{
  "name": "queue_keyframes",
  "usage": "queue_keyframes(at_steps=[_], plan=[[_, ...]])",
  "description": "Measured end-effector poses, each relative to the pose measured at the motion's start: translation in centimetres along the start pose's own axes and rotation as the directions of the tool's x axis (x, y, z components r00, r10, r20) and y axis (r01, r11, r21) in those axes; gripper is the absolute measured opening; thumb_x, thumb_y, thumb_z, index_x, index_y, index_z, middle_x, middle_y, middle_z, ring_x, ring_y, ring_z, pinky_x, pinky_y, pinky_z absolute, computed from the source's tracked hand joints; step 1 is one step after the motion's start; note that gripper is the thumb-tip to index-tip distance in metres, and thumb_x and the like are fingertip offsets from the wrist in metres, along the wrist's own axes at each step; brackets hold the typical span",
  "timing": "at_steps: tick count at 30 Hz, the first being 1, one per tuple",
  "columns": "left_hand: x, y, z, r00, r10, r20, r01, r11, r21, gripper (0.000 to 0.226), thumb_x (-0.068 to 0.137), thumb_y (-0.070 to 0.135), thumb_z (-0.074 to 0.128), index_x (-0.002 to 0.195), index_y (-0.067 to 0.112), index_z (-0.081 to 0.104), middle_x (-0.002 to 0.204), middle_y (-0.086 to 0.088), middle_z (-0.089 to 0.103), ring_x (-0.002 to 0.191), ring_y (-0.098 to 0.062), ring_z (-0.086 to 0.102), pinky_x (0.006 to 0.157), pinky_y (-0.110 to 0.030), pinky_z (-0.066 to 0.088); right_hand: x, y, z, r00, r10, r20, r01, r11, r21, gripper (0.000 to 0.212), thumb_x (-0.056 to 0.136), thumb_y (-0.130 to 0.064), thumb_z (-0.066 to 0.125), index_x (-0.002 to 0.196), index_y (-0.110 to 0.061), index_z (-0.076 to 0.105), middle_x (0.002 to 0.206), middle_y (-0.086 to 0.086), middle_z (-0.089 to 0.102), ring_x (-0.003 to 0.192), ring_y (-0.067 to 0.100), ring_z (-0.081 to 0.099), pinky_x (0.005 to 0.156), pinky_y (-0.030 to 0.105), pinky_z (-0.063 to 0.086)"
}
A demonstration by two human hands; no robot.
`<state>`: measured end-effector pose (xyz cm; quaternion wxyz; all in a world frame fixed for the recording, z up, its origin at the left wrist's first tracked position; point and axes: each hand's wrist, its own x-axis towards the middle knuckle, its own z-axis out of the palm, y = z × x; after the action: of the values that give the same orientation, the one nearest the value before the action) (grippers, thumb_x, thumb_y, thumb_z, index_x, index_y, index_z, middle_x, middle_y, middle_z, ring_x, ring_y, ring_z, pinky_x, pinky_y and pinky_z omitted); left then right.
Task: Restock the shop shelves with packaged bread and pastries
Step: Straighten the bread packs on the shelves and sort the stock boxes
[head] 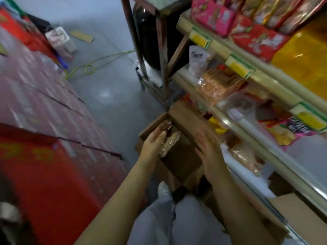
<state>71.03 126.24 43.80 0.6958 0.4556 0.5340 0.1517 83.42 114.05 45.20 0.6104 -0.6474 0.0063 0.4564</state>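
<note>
your left hand (153, 141) lies flat, fingers straight, against the near side of the bread packet (170, 143) standing in the cardboard box (187, 119) on the floor; it holds nothing yet. curl those fingers under the packet rather than squeezing the wrapper. your right hand (209, 149), open and spread above the box, blurred, should take the other side so both palms lift it level toward the shelves (221, 47).
</note>
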Motion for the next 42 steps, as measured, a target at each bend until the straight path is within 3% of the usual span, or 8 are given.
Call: queue_keyframes(at_steps=[4, 7, 14, 18, 24, 31, 37, 42], plan=[[2.7, -5.9, -0.7, 0.981, -0.156, -0.114, 0.163, 0.985, 0.056, 0.048, 0.095, 0.028, 0.063, 0.139, 0.015, 0.051, 0.133, 0.000, 0.059, 0.112, -0.011, 0.059, 0.084, -0.016, 0.047, 3.9, 5.4, 0.1, 0.991, 0.131, 0.005, -0.131, 0.990, -0.057, 0.043, 0.105, -0.038, 0.039, 0.147, -0.027, 0.040, 0.126, -0.012, 0.059, 0.128, 0.011, 0.048, 0.108, 0.034, 0.036], [5.2, -10.8, -0.9, 0.967, -0.216, -0.132, 0.235, 0.960, 0.154, 0.032, 0.098, 0.021, 0.059, 0.129, 0.014, 0.055, 0.116, 0.003, 0.064, 0.093, 0.000, 0.059, 0.066, -0.007, 0.048, 7.8, 9.6, -0.8, 0.967, 0.255, -0.027, -0.255, 0.966, -0.034, 0.039, 0.106, -0.034, 0.039, 0.144, -0.027, 0.043, 0.127, -0.008, 0.060, 0.129, 0.013, 0.048, 0.113, 0.037, 0.035], [14.8, -20.7, -0.1, 0.956, -0.251, -0.149, 0.292, 0.830, 0.476, 0.056, 0.099, 0.030, 0.058, 0.149, 0.013, 0.039, 0.150, -0.003, 0.044, 0.135, -0.018, 0.043, 0.094, -0.018, 0.033, 17.7, 19.4, -4.8, 0.914, 0.402, -0.050, -0.404, 0.913, -0.048, 0.043, 0.106, -0.036, 0.037, 0.147, -0.025, 0.040, 0.134, -0.005, 0.058, 0.137, 0.017, 0.042, 0.116, 0.038, 0.030], [22.2, -26.5, 1.2, 0.977, -0.184, -0.108, 0.211, 0.755, 0.621, 0.061, 0.095, 0.030, 0.064, 0.148, 0.014, 0.040, 0.152, -0.005, 0.039, 0.140, -0.022, 0.036, 0.112, -0.031, 0.031, 24.3, 24.9, -6.8, 0.909, 0.413, -0.056, -0.416, 0.905, -0.089, 0.044, 0.105, -0.041, 0.035, 0.147, -0.028, 0.041, 0.138, -0.009, 0.057, 0.138, 0.013, 0.040, 0.120, 0.038, 0.021], [31.8, -34.1, 2.4, 0.979, -0.090, -0.181, 0.202, 0.474, 0.857, 0.097, 0.091, 0.038, 0.067, 0.158, 0.011, 0.001, 0.165, -0.010, -0.007, 0.152, -0.028, -0.006, 0.122, -0.038, 0.004, 33.8, 30.4, -7.7, 0.886, 0.461, -0.045, -0.460, 0.864, -0.205, 0.052, 0.102, -0.049, 0.040, 0.149, -0.027, 0.040, 0.138, -0.006, 0.056, 0.135, 0.014, 0.040, 0.118, 0.039, 0.023], [39.7, -39.9, 3.1, 0.989, -0.073, -0.129, 0.137, 0.112, 0.984, 0.121, 0.083, 0.058, 0.067, 0.154, 0.000, -0.013, 0.163, -0.021, -0.009, 0.152, -0.034, -0.006, 0.123, -0.041, 0.000, 39.6, 34.0, -9.1, 0.877, 0.480, -0.025, -0.466, 0.836, -0.290, 0.057, 0.101, -0.052, 0.038, 0.151, -0.024, 0.038, 0.147, 0.000, 0.050, 0.143, 0.023, 0.033, 0.119, 0.043, 0.022], [42.5, -42.1, 3.9, 0.964, -0.183, -0.194, 0.215, 0.106, 0.971, 0.129, 0.079, 0.051, 0.075, 0.152, 0.004, -0.021, 0.163, -0.019, -0.015, 0.151, -0.037, -0.007, 0.123, -0.045, 0.002, 41.2, 35.5, -11.6, 0.852, 0.522, -0.044, -0.513, 0.814, -0.273, 0.058, 0.101, -0.053, 0.038, 0.150, -0.022, 0.039, 0.147, 0.001, 0.051, 0.143, 0.023, 0.034, 0.119, 0.042, 0.023], [44.2, -44.3, 3.6, 0.957, -0.011, -0.290, 0.288, -0.064, 0.955, 0.117, 0.089, 0.044, 0.068, 0.151, 0.011, -0.024, 0.165, -0.014, -0.009, 0.152, -0.035, 0.002, 0.120, -0.053, 0.004, 42.1, 37.1, -13.3, 0.842, 0.534, -0.078, -0.534, 0.804, -0.262, 0.056, 0.101, -0.051, 0.038, 0.149, -0.022, 0.041, 0.144, 0.001, 0.053, 0.142, 0.022, 0.037, 0.117, 0.041, 0.026]])
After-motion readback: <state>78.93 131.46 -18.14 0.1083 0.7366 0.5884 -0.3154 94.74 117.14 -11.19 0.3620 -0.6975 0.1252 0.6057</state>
